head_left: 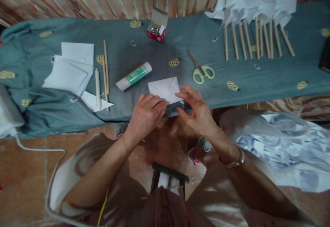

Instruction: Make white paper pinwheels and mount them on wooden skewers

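Note:
A folded sheet of white paper (164, 86) lies near the front edge of the cloth-covered table, creases running across it. My left hand (149, 112) grips its lower left edge, fingers pressed together. At the paper's right end, my right hand (198, 110) has thumb and fingers apart, the fingertips touching the corner. A small flap shows below that corner. Just beyond the paper rests a glue stick (134, 76) with a green label. Scissors (201, 71) with yellow-green handles lie to the right, blades partly apart.
White paper sheets (68, 70), a pale pointed tool (97, 88) and thin wooden sticks (106, 72) lie left. An open red box (155, 34) of small metal pieces sits at the back. Paper pinwheels (254, 8) on sticks lie back right. A bag of paper scraps (281, 148) stands below right.

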Demonstrator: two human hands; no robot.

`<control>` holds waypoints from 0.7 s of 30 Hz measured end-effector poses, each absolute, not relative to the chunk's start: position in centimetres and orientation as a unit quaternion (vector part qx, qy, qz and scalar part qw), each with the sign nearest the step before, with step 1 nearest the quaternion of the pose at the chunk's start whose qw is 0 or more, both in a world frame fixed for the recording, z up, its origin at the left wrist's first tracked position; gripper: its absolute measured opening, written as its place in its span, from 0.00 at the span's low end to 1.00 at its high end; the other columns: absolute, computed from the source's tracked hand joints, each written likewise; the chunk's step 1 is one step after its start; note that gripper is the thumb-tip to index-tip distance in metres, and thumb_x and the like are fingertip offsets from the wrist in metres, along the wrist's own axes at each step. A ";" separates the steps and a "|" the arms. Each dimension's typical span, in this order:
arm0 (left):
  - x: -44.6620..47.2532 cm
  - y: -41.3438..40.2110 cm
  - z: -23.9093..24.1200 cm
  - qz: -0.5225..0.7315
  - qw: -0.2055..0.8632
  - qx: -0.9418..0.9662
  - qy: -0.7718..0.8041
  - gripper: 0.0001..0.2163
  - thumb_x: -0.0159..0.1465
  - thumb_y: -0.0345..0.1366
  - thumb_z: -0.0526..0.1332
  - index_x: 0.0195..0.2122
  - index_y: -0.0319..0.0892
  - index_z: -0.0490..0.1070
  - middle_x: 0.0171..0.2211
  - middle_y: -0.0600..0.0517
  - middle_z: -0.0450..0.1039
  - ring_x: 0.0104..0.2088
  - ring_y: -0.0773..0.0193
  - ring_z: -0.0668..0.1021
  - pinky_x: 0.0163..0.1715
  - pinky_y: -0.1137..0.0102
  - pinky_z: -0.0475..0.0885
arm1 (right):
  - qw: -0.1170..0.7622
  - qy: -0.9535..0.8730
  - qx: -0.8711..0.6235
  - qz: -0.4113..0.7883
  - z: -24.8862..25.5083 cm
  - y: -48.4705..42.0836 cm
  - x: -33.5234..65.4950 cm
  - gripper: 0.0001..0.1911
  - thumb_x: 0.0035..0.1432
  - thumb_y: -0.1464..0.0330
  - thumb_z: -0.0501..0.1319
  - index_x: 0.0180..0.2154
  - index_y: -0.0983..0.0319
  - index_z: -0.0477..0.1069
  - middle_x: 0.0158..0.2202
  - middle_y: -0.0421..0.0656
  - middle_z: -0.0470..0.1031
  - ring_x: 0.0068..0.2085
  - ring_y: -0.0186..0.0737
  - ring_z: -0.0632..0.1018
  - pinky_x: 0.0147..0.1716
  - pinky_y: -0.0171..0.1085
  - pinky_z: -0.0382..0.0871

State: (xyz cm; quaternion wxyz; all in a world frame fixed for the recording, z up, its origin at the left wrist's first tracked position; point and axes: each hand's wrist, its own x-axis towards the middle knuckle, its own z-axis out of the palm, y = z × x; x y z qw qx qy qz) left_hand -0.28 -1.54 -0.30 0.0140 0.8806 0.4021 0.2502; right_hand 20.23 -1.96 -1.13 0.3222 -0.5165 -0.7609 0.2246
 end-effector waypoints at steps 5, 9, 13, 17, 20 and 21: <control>-0.7 -1.9 -0.6 0.263 0.024 0.883 0.389 0.07 0.68 0.30 0.57 0.43 0.40 0.74 0.39 0.49 0.80 0.38 0.60 0.76 0.37 0.65 0.64 | 0.368 -0.702 -0.502 0.347 -0.9 -1.3 21.1 0.11 0.55 0.71 0.64 0.42 0.56 0.75 0.60 0.45 0.69 0.58 0.47 0.73 0.60 0.52 0.64; -0.8 -2.0 -0.8 0.269 0.040 0.884 0.381 0.07 0.67 0.29 0.58 0.43 0.40 0.73 0.41 0.49 0.80 0.39 0.60 0.77 0.38 0.64 0.65 | 0.377 -0.684 -0.496 0.381 -0.7 -1.0 21.2 0.05 0.53 0.70 0.66 0.35 0.56 0.77 0.58 0.43 0.72 0.56 0.46 0.75 0.59 0.51 0.65; -0.6 -2.1 -0.8 0.266 0.048 0.883 0.384 0.07 0.67 0.30 0.58 0.42 0.40 0.74 0.41 0.48 0.80 0.40 0.59 0.76 0.38 0.64 0.65 | 0.374 -0.681 -0.501 0.381 -0.6 -0.8 20.8 0.03 0.54 0.70 0.66 0.33 0.56 0.78 0.57 0.42 0.73 0.56 0.46 0.74 0.59 0.51 0.65; -0.3 -2.2 -0.7 0.268 0.054 0.879 0.390 0.07 0.67 0.31 0.57 0.43 0.40 0.74 0.42 0.48 0.79 0.41 0.59 0.76 0.39 0.63 0.66 | 0.365 -0.689 -0.515 0.355 -0.6 -0.6 20.2 0.02 0.55 0.69 0.65 0.33 0.57 0.77 0.56 0.44 0.73 0.56 0.47 0.74 0.58 0.51 0.65; 0.0 -2.3 -0.6 0.268 0.061 0.874 0.400 0.08 0.68 0.32 0.57 0.45 0.40 0.73 0.40 0.48 0.79 0.40 0.59 0.76 0.38 0.64 0.66 | 0.354 -0.704 -0.521 0.328 -0.8 -0.4 19.8 0.03 0.56 0.69 0.64 0.33 0.58 0.77 0.57 0.45 0.72 0.58 0.48 0.72 0.59 0.52 0.64; 0.1 -2.4 -0.6 0.267 0.061 0.874 0.402 0.08 0.68 0.32 0.56 0.46 0.40 0.72 0.39 0.48 0.79 0.40 0.59 0.76 0.38 0.64 0.66 | 0.351 -0.709 -0.521 0.321 -0.9 -0.3 19.7 0.03 0.56 0.70 0.64 0.33 0.58 0.77 0.57 0.45 0.72 0.59 0.49 0.71 0.59 0.52 0.63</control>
